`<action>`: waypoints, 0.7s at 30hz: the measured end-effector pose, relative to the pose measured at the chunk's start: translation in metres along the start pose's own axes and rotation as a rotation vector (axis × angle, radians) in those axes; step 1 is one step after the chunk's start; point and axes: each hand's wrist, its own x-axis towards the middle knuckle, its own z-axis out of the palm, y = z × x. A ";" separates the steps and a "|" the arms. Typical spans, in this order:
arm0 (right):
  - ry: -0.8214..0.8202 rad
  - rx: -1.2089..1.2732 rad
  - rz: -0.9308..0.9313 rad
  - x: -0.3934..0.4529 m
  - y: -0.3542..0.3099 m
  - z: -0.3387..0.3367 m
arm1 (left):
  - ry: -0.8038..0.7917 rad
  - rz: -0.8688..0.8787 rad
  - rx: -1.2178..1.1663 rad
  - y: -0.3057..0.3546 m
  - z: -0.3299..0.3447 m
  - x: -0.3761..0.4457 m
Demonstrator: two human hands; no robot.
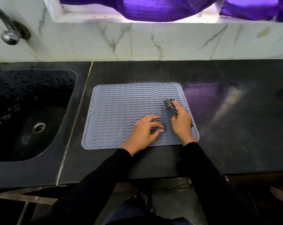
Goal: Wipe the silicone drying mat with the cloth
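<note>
Gripping cloth (170,105) in right hand (181,122), left hand (144,133) beside, on mat (121,108)

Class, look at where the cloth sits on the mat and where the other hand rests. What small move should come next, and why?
Probably a sweep of the cloth leftward across the mat. The right hand holds the cloth bunched near the mat's right edge, so most of the ridged surface lies to its left. The left hand rests with fingers spread on the near part, which looks placed to steady the mat.
</note>
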 end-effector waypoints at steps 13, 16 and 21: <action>0.074 0.029 -0.005 0.001 0.001 0.001 | 0.057 -0.097 0.067 0.008 0.028 0.003; 0.079 0.028 -0.004 0.001 0.002 0.002 | 0.079 -0.123 0.104 0.011 0.030 0.003; 0.085 0.015 -0.024 0.001 0.003 0.004 | 0.100 -0.085 0.274 0.019 0.034 0.002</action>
